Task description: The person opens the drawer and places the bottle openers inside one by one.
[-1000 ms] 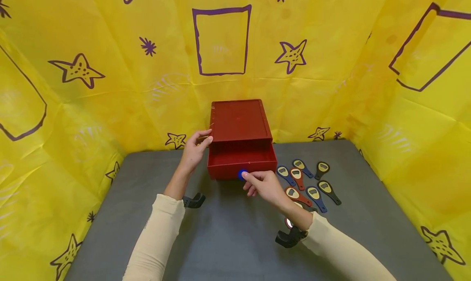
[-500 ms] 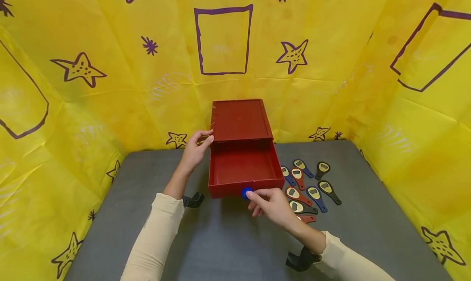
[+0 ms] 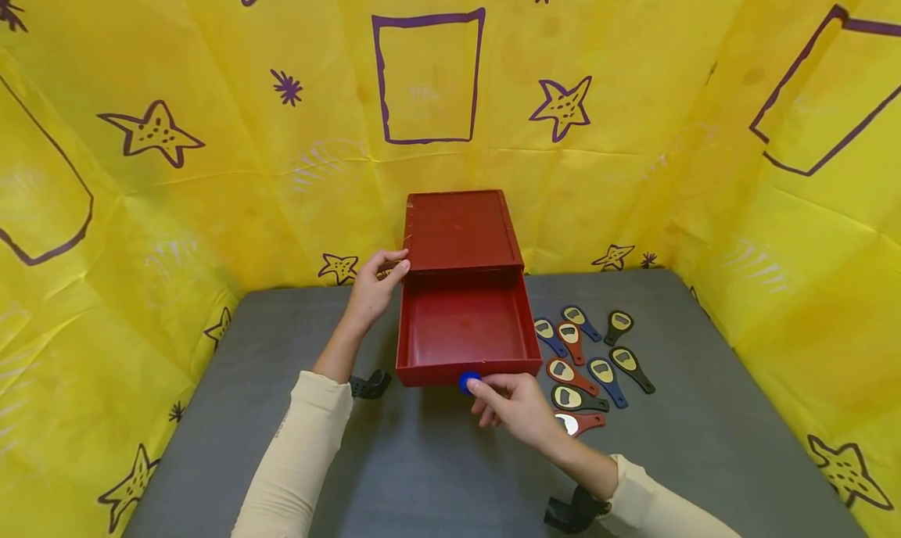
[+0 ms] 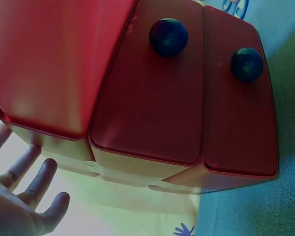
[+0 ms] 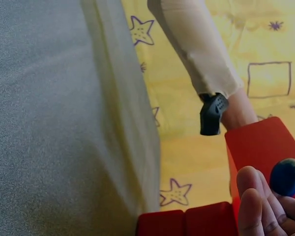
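Note:
A red drawer unit (image 3: pixel 461 229) stands at the back of the table, its top drawer (image 3: pixel 468 331) pulled out and bare inside. My right hand (image 3: pixel 517 409) pinches the round blue knob (image 3: pixel 468 382) on that drawer's front between thumb and fingers. At the unit's left side, near the front corner, my left hand (image 3: pixel 373 288) touches the casing with its fingertips. The left wrist view shows those fingers (image 4: pixel 44 182) spread and fairly straight along the side. Two lower drawers are closed there, with dark blue knobs on the middle drawer (image 4: pixel 147 103) and the bottom drawer (image 4: pixel 238 123).
Several paddle-shaped bottle openers in blue, red and black lie right of the unit, among them a black opener (image 3: pixel 633 370) and a red opener (image 3: pixel 587 421) near my right wrist. Yellow patterned cloth (image 3: pixel 281 170) walls the grey table (image 3: pixel 422 475) at the back and sides.
The top drawer has slid out toward me with my right hand on its knob, mostly in the first half second, showing more of its inside. My left hand has stayed at the unit's side.

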A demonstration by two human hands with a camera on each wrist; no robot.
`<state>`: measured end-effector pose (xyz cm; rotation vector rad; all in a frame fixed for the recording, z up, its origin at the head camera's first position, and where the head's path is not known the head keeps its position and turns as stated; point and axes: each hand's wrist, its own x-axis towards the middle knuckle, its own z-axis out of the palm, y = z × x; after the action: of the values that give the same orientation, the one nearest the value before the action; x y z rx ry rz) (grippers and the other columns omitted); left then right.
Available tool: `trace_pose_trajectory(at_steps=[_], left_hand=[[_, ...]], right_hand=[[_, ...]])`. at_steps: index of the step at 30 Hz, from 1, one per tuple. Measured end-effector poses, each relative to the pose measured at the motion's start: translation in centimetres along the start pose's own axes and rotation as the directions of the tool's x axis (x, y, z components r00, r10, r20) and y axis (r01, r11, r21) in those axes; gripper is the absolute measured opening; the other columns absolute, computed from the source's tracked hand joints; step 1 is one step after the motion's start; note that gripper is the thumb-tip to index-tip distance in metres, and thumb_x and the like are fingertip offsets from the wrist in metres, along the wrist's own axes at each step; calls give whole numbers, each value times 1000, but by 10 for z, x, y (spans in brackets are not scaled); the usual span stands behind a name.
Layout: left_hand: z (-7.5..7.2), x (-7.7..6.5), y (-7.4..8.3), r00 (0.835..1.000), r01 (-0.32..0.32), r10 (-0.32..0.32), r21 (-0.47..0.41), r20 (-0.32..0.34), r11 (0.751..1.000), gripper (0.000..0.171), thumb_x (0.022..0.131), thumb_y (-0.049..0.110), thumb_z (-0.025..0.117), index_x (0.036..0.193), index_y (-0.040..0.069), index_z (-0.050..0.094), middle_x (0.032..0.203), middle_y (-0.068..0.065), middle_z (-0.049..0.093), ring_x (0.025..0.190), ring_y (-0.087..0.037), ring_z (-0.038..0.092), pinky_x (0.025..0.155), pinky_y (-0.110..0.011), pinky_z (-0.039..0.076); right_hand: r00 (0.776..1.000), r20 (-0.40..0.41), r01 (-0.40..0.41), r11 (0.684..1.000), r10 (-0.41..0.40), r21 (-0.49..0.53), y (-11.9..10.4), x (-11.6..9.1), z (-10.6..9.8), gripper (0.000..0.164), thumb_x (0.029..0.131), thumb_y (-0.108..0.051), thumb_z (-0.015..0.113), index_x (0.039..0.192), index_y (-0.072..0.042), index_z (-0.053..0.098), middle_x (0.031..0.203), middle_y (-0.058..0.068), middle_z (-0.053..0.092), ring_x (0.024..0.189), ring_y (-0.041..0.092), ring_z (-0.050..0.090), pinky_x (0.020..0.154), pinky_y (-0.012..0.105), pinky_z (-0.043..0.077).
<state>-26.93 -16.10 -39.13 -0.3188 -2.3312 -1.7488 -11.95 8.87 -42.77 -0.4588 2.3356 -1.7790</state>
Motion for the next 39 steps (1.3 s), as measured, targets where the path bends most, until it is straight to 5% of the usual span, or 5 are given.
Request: trace_pose_trajectory(at_steps=[12,20,28,32,39], left_hand=[[-3,-1,1,1000,-20,20,25,5,999,35,96,14,61,128,-1,61,134,-19,58,116,-29,54,87,-20,44],[-6,-14,31,997,-72,71,43,26,997,35,96,6,59,127,-10,58,132,-27,54,119,-37,52,98,-45,45],[-2,-9,13,998,-52,51,10,23,999,34,96,8,59,127,-6,59,135,-23,53,125,-32,47,91,-22,43],[-1,0,-5,997,-74,74,-11,3,997,33,96,10,60,126,-4,61,135,-20,54,126,-31,48,95,-29,44],[-1,-2,-10,990,-140,142,82,-18,987,33,95,18,63,125,3,64,132,-15,59,127,-29,50,109,-50,38]], right_hand=[[1000,11,2,1000,-2,-3,2,2,0,29,96,-25,62,91,2,73,76,21,71,55,18,66,54,28,54],[993,116,-24,998,31,-60,-5,1,-11,32,96,-28,61,101,2,71,83,17,72,60,14,66,58,28,55],[874,481,76,957,71,-280,-11,-6,-70,35,98,-32,58,118,-5,67,101,2,71,71,3,59,70,23,52],[818,565,120,930,107,-349,-8,-5,-103,39,97,-34,58,120,-4,67,108,1,72,82,2,61,74,22,53],[887,434,102,850,157,-517,0,-5,-149,38,96,-36,59,114,-4,70,103,0,73,86,4,63,74,24,53]])
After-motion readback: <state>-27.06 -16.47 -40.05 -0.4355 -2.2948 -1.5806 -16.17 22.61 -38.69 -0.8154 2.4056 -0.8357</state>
